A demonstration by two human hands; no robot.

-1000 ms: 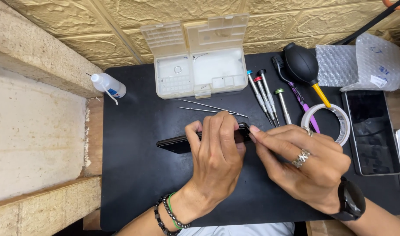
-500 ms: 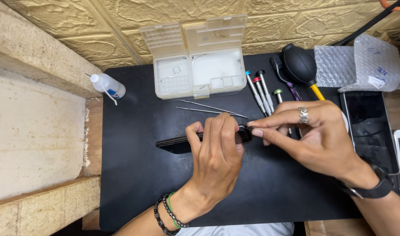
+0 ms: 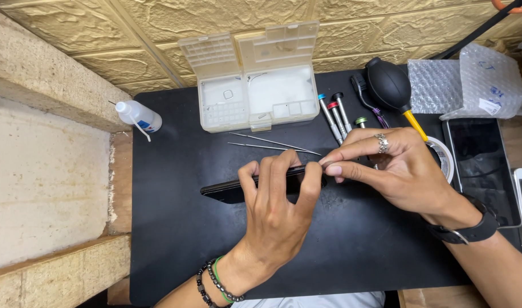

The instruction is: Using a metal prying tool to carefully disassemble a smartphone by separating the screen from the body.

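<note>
Far left, at 10 o'clock off the mat [image 3: 175,245], a small squeeze bottle [image 3: 136,116] lies on its side, nozzle toward the wall. Black mat covers the bench centre. At 12 o'clock a clear parts box [image 3: 255,82] stands open, lid leaned back against the wall. Below it, two thin metal probes [image 3: 266,142] lie nearly parallel on the mat. Centre: a dark phone [image 3: 229,191] stands on its long edge. Left hand [image 3: 278,211] arches over it from 6 o'clock, fingers [image 3: 269,177] curled over the top edge, thumb at the right end, holding it firm; beaded bands on that wrist. Right hand [image 3: 397,168] comes in from 4 o'clock, thumb and forefinger pinched narrow at the phone's right end, touching the left thumb; whether they hold anything there, cannot tell. Ring on one finger, dark watch on the wrist. At 1 o'clock, just beyond the right hand, a row of screwdrivers [image 3: 336,114] with coloured caps. Beside them a black air blower [image 3: 389,85] with yellow nozzle. Further right, bubble wrap [image 3: 466,80] against the wall, and below it a second phone [image 3: 477,159] lying flat, screen dark.
</note>
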